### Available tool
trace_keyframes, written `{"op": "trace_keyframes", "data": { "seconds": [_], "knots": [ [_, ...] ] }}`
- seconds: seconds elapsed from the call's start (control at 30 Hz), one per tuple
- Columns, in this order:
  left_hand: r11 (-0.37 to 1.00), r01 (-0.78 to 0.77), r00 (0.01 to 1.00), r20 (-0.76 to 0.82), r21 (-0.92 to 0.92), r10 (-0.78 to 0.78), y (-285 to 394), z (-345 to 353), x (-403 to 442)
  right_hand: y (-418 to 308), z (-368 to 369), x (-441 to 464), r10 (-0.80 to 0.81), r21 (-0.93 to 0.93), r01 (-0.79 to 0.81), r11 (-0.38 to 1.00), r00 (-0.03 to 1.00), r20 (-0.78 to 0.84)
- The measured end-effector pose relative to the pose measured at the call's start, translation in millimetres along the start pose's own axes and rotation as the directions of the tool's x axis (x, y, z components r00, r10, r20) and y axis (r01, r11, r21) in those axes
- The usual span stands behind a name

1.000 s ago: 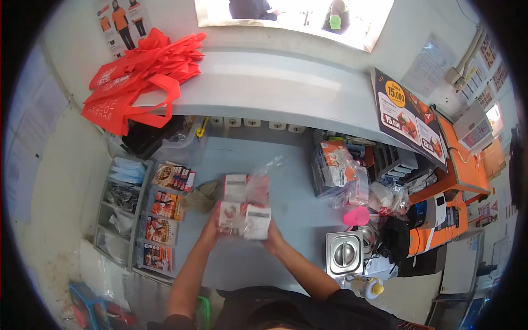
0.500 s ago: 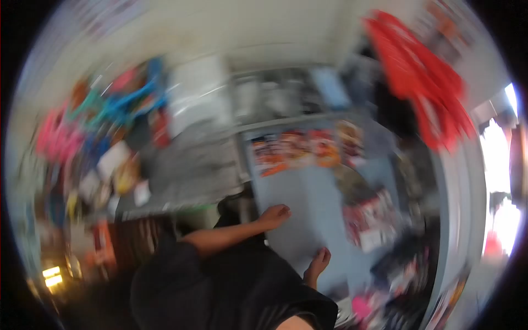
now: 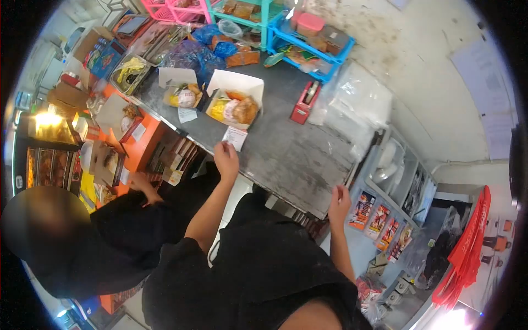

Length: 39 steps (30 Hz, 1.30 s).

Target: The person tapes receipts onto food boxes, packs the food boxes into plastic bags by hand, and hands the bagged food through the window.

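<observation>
The person's left forearm [image 3: 207, 214], bare, extends forward; the left hand [image 3: 226, 160] leads it, fingers bent; from where I stand, the right forearm [image 3: 342, 250], likewise bare, also points forward; the right hand [image 3: 340, 204] sits well apart, fingers loosely curled.

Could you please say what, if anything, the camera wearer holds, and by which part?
The left hand is at the near edge of the white slip; any grip is unclear. The right hand holds nothing visible.
</observation>
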<state>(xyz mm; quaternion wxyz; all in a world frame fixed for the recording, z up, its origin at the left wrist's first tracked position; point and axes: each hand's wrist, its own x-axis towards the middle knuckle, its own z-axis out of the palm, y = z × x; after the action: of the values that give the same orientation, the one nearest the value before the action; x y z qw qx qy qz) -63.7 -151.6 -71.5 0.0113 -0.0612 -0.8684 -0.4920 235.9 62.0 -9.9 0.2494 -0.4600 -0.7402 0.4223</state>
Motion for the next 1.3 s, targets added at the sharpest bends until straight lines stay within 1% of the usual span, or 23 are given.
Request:
{"op": "trace_keyframes", "data": {
  "seconds": [0.03, 0.07, 0.1, 0.13, 0.17, 0.2, 0.23, 0.27, 0.33, 0.37, 0.43, 0.47, 0.5, 0.53, 0.57, 0.63, 0.67, 0.73, 0.8, 1.0, 1.07, 1.23, 1.3],
  "knots": [
    [0.969, -0.191, 0.976, -0.078, 0.157, 0.205, -2, -5, 18, -3, 24, 17, -0.095, -0.033, 0.098, 0.995, 0.993, 0.073],
    [0.881, -0.352, 0.906, -0.122, 0.317, 0.406, -5, -7, 31, -6, 46, 35, -0.19, -0.062, 0.202, 0.977, 0.97, 0.152],
    [0.902, -0.373, 0.928, 0.095, 0.217, 0.361, -12, -10, 38, -21, 65, 51, -0.221, -0.054, 0.238, 0.97, 0.95, 0.221],
    [0.908, -0.352, 0.936, 0.083, 0.229, 0.342, -22, -10, 35, -36, 86, 64, -0.258, -0.031, 0.278, 0.96, 0.921, 0.291],
    [0.848, -0.416, 0.907, 0.217, 0.327, 0.361, -32, -5, 25, -38, 107, 78, -0.267, -0.02, 0.287, 0.958, 0.91, 0.316],
    [0.774, -0.481, 0.868, 0.351, 0.413, 0.352, -38, -4, 13, -34, 129, 90, -0.259, -0.068, 0.3, 0.951, 0.901, 0.348],
    [0.768, -0.473, 0.873, 0.35, 0.432, 0.34, -35, -3, -1, -34, 147, 96, -0.249, -0.117, 0.312, 0.943, 0.893, 0.375],
    [0.762, -0.47, 0.874, 0.357, 0.446, 0.33, -28, 0, -18, -39, 160, 94, -0.248, -0.108, 0.313, 0.944, 0.885, 0.395],
    [0.813, -0.442, 0.875, 0.381, 0.378, 0.299, -11, 0, -42, -50, 180, 86, -0.279, -0.137, 0.383, 0.914, 0.835, 0.474],
    [0.815, -0.44, 0.875, 0.385, 0.377, 0.294, -11, 7, -45, -53, 189, 81, -0.274, -0.14, 0.38, 0.914, 0.835, 0.477],
    [0.846, -0.454, 0.854, 0.408, 0.279, 0.324, -14, 17, -53, -57, 202, 71, -0.292, -0.073, 0.39, 0.918, 0.789, 0.541],
    [0.852, -0.444, 0.855, 0.415, 0.279, 0.31, -17, 19, -54, -54, 207, 68, -0.279, -0.08, 0.382, 0.921, 0.788, 0.55],
    [0.837, -0.491, 0.822, 0.447, 0.241, 0.353, -19, 22, -49, -48, 212, 66, -0.275, -0.128, 0.405, 0.905, 0.789, 0.549],
    [0.823, -0.532, 0.785, 0.479, 0.199, 0.392, -15, 22, -45, -42, 213, 62, -0.267, -0.178, 0.424, 0.888, 0.791, 0.55],
    [0.83, -0.527, 0.793, 0.454, 0.181, 0.405, -10, 22, -42, -36, 209, 60, -0.243, -0.192, 0.41, 0.892, 0.792, 0.561],
    [0.839, -0.516, 0.802, 0.442, 0.171, 0.403, -7, 25, -39, -33, 205, 73, -0.345, -0.082, 0.48, 0.873, 0.728, 0.592],
    [0.84, -0.515, 0.807, 0.424, 0.167, 0.411, -7, 26, -37, -33, 203, 81, -0.341, -0.084, 0.479, 0.874, 0.726, 0.597],
    [0.861, -0.48, 0.821, 0.432, 0.166, 0.374, -4, 32, -33, -28, 194, 95, -0.303, -0.154, 0.478, 0.865, 0.741, 0.6],
    [0.881, -0.424, 0.868, 0.371, 0.21, 0.329, 0, 32, -37, -28, 185, 103, -0.258, -0.217, 0.482, 0.849, 0.736, 0.626],
    [0.889, -0.416, 0.865, 0.386, 0.191, 0.322, -3, 36, -34, -30, 189, 85, -0.423, -0.103, 0.651, 0.752, 0.597, 0.682],
    [0.896, -0.395, 0.866, 0.408, 0.205, 0.288, -4, 36, -34, -32, 191, 81, -0.417, -0.108, 0.65, 0.753, 0.597, 0.685],
    [0.896, -0.4, 0.862, 0.411, 0.193, 0.297, -6, 36, -35, -30, 187, 78, -0.396, -0.111, 0.62, 0.777, 0.618, 0.679],
    [0.891, -0.409, 0.858, 0.413, 0.196, 0.303, -5, 36, -34, -26, 189, 79, -0.437, -0.097, 0.65, 0.754, 0.606, 0.665]
  ]
}}
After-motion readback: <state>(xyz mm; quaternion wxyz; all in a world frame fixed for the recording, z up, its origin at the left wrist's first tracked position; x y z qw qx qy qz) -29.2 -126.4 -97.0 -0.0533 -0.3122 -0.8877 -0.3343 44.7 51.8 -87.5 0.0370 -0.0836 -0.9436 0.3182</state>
